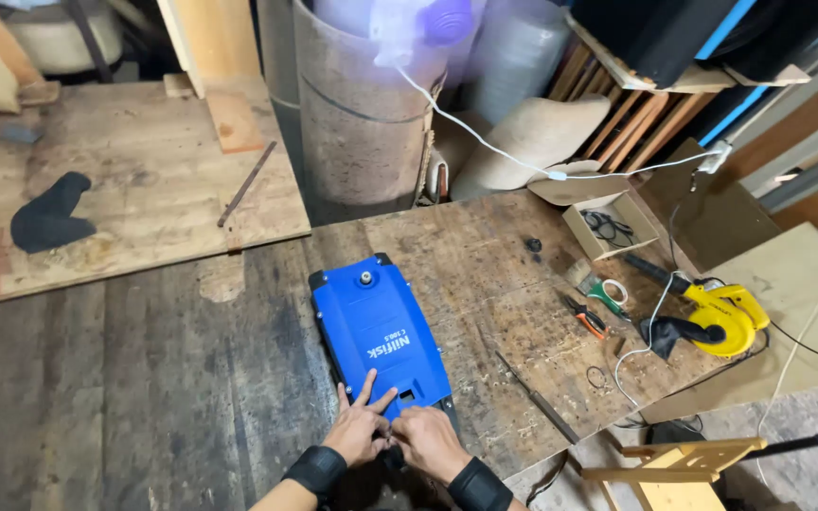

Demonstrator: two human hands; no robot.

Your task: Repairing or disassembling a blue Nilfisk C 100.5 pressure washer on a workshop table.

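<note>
Blue plastic machine housing [378, 333] lies flat at the near bench [191, 378] edge. Left hand [360, 428] spread, pressing its near end; right hand [425, 437] curled, pinching something small there, can't tell what. Risk: housing overhangs, a push could slide it off.

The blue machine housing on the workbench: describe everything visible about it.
The blue housing is a long, flat-faced casing, plastic by its look, with a black edge underneath. It lies face up on the wooden workbench, angled away from the person. A small round fitting sits near its far end, white lettering midway. The left hand and right hand press on its near end.
</note>
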